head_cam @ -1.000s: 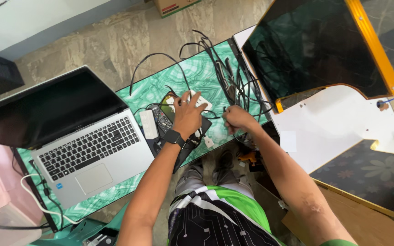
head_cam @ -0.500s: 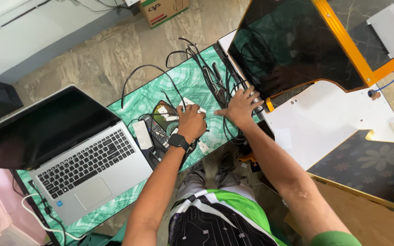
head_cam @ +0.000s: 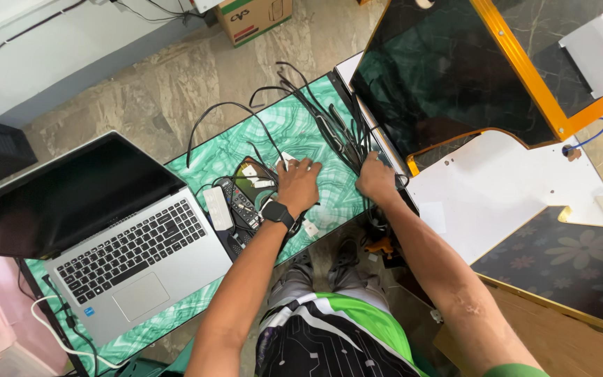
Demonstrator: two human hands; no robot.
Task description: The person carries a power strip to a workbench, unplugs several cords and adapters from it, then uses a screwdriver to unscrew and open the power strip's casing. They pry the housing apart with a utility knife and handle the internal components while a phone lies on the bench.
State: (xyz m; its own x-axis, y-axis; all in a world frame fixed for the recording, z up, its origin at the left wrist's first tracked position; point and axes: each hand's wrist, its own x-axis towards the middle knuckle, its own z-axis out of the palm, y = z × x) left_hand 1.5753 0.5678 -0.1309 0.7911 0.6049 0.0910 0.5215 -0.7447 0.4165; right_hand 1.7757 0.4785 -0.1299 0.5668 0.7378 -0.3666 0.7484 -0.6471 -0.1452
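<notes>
Both hands down on a green marbled tabletop [head_cam: 246, 150], among black cables.

Open laptop [head_cam: 116, 237] at the far left. Bundle of black cables [head_cam: 333, 129] under the right hand [head_cam: 376, 180], fingers curled into it; grasp itself hidden. Left hand [head_cam: 298, 185] spread flat, holding nothing, just beside a black remote [head_cam: 239, 202] and a white adapter [head_cam: 218, 208].
</notes>
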